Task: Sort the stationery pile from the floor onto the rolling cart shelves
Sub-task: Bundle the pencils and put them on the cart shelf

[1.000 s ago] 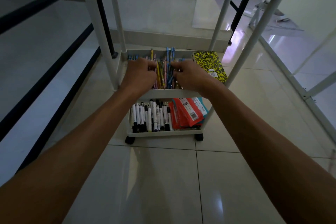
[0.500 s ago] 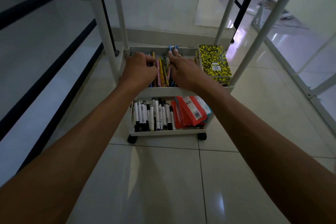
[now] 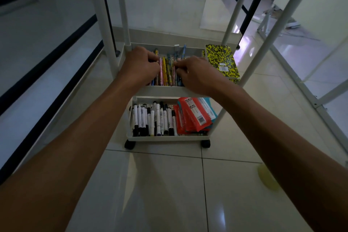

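Since half a second ago: right hand (image 3: 195, 75) has drawn back from the far wall of the middle shelf (image 3: 163, 88) toward its near edge; left hand (image 3: 140, 66) much where it was. Both hands' fingers curl down into the coloured pencils (image 3: 166, 70); an actual grip cannot be told. Pencils fill the shelf's left and centre, too packed to count. One yellow-and-black notebook (image 3: 221, 60) at the right edge, barcode sticker unreadable. Bottom shelf (image 3: 165, 138): roughly a dozen black-capped white markers (image 3: 152, 118) on the left, several red packets (image 3: 194, 117) on the right, with label print too small to read. Two cart casters (image 3: 130, 144) visible on the floor.
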